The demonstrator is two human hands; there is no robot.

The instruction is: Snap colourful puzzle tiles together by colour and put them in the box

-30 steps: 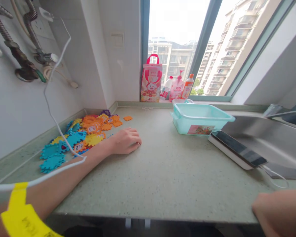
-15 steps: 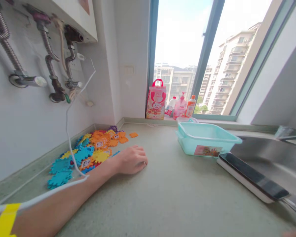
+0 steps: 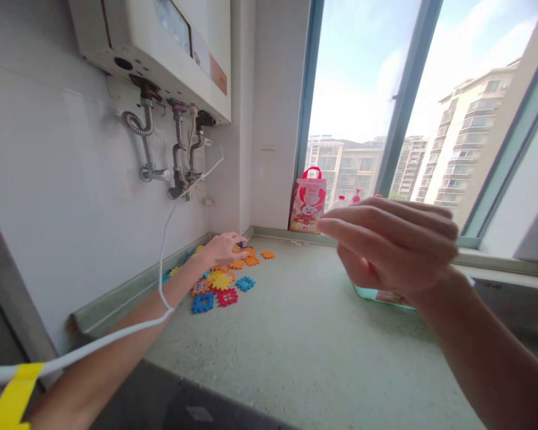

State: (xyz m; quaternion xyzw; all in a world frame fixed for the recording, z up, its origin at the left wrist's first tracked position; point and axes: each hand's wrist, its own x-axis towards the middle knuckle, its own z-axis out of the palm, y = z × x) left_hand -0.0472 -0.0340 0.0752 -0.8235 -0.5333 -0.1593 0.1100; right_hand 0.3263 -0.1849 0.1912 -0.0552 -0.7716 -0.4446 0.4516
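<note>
My left hand point(image 3: 225, 248) lies over the far side of a pile of gear-edged plastic pieces point(image 3: 219, 279), its fingers stretched out and touching or just above the orange and purple ones. Nothing shows in its grip. Nearer pieces include a blue square frame point(image 3: 203, 303), a red square frame point(image 3: 227, 297) and a smaller blue frame point(image 3: 245, 283). My right hand point(image 3: 394, 248) is raised in the air close to the camera, bent at the wrist, fingers extended leftward with a gap above the thumb. Behind it, mostly hidden, stands a mint-green plastic basin point(image 3: 365, 293).
A white cable point(image 3: 164, 269) hangs across my left forearm. Pipes and a wall heater point(image 3: 161, 54) are above left. On the window sill stand a pink bag point(image 3: 309, 206) and bottles partly behind my right hand. The counter's front edge point(image 3: 206, 391) runs below.
My view has turned left. My left hand has moved from the bare counter to the pile, uncovering the blue and red frames. My right hand has risen into view before the basin.
</note>
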